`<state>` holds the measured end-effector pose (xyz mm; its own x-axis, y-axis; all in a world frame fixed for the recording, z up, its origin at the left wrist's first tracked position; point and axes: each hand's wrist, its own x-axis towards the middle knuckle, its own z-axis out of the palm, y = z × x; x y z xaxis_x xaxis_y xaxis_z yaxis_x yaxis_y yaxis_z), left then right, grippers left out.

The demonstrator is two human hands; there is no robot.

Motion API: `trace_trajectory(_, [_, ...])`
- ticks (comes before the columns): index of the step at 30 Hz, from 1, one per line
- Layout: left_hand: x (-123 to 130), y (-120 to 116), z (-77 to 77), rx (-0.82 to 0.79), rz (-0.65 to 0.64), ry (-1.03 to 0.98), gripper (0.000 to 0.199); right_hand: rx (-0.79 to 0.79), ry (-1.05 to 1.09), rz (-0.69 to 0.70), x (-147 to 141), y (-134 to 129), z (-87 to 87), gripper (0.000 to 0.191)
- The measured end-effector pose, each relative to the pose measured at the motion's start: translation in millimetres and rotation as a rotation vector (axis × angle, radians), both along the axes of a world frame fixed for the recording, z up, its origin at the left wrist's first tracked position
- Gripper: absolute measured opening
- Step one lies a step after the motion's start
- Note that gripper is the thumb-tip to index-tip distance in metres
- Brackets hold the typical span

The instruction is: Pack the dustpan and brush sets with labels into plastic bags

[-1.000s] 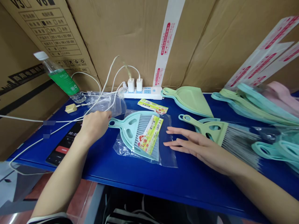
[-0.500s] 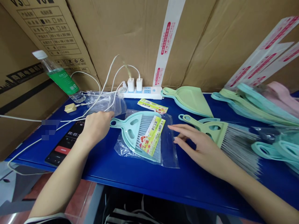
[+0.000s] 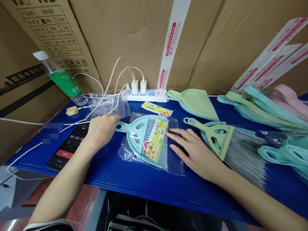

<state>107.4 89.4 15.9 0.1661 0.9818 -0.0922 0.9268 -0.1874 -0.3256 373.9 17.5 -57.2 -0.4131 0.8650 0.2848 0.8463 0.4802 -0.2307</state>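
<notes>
A light blue dustpan (image 3: 132, 136) with a grey-bristled brush lies over a clear plastic bag (image 3: 176, 160) on the blue table. A yellow-green printed card (image 3: 155, 141) rests across the bristles. My left hand (image 3: 102, 131) is closed beside the handle's left end; what its fingers pinch, if anything, is hidden. Fingers apart, my right hand (image 3: 194, 150) reaches over the bag, with its fingertips at the card's right edge. Right of it lies a green brush (image 3: 221, 138) with long grey bristles, over a blue one.
At the left are a phone (image 3: 68, 147), a bottle (image 3: 64, 80) and white cables. A power strip (image 3: 155, 95), a loose card (image 3: 156, 109) and green dustpans (image 3: 199, 102) sit at the back. More dustpans (image 3: 267, 109) lie at the right, before cardboard boxes (image 3: 134, 35).
My right hand has moved left to the card's edge, with its fingers more spread. The blue dustpan and card have shifted slightly. My left hand has moved slightly right.
</notes>
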Motion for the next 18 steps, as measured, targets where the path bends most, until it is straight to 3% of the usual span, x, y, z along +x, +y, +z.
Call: trace_trajectory(18, [0.4, -1.0, 1.3, 0.007, 0.054, 0.021, 0.037, -0.002, -0.092, -0.031, 3.0, -0.8, -4.6, 0.058])
